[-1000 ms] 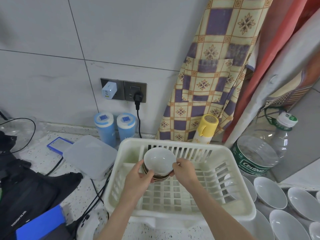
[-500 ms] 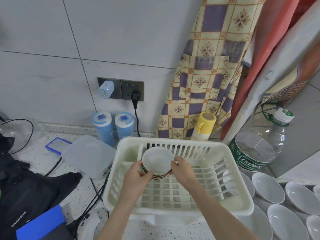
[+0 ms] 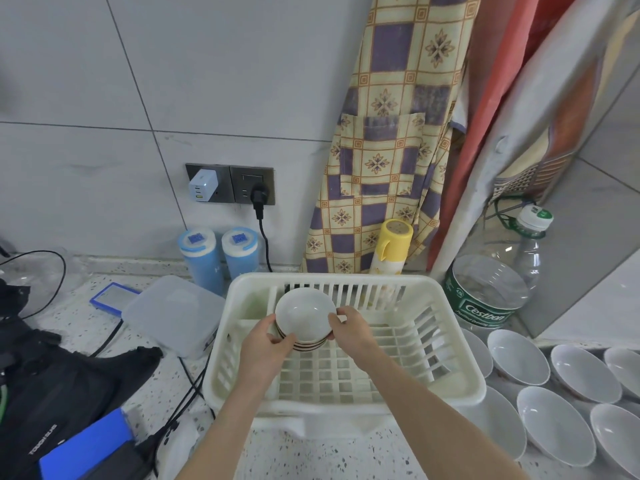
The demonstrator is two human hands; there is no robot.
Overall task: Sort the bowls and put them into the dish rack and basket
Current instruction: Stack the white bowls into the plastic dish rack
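Lower left of the frame: black bag [image 3: 52,382] and clear lidded box [image 3: 173,315] on the speckled counter [image 3: 346,455]. Centre: left hand [image 3: 265,349] and right hand [image 3: 353,336], fingers curled around a small stack of bowls [image 3: 304,320], tilted on edge over the back-left part of the white dish rack [image 3: 346,386]. Right: water bottle [image 3: 491,289] behind; more white bowls [image 3: 554,393] on the counter beside the rack.
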